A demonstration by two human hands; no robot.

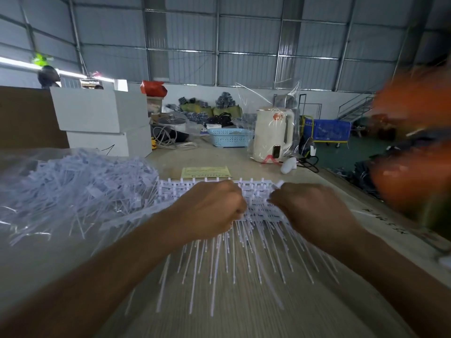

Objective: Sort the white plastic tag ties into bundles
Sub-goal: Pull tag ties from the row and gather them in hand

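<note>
Nearest you, the thin tails of the tag ties (pixel 234 254) fan out toward your body across the table (pixel 305 313), blurred at their tips. Above them, both your hands sit side by side on the heads of this row of ties. Your left hand (pixel 210 206) is curled into a fist around the heads at its side, and your right hand (pixel 310 208) is curled the same way, its fingertips pinching the heads just beside the left hand's knuckles. The two hands nearly touch, with only a narrow strip of white heads showing between them.

To your left lies a large loose heap of ties (pixel 80 181), resting on a clear plastic sheet (pixel 24 240) and reaching right up to the row you hold.

Just beyond your hands a yellow paper slip (pixel 206 172) lies flat on the table. Farther back stand a white kettle (pixel 272 135) wrapped in clear plastic, a light blue basket (pixel 228 137) to its left, and stacked white boxes (pixel 102 120) at the far left. A blue cart (pixel 328 130) stands on the floor behind. An orange blur (pixel 415 147) fills the right edge; you cannot tell what it is.
</note>
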